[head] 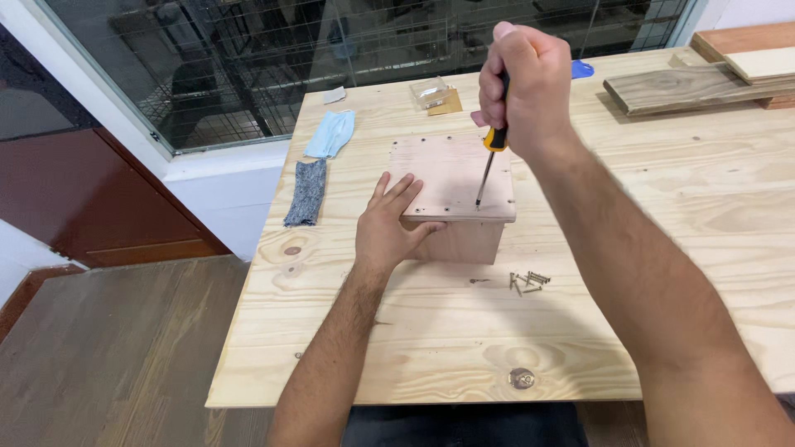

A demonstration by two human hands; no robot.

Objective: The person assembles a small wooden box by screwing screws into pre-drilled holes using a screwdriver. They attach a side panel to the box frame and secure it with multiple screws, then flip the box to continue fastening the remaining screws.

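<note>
While both hands work, sizes run down:
Bench (662, 248): pale pine, carrying everything.
Wooden box (454, 192): mid-bench; left hand (387, 230) lies flat on its lid, fingers open.
Right hand (523, 83): fingers closed around the screwdriver (490, 161) — tip on the lid's near edge.
Loose screws (527, 282): just beside the box.
Risk: a tilted tip could slip — towards the nearby left fingers.

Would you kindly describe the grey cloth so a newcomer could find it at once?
Start at the pale wooden table and go to its left edge, left of the wooden box. The grey cloth lies there, just below a light blue face mask; it is darker, speckled and narrower.
</note>
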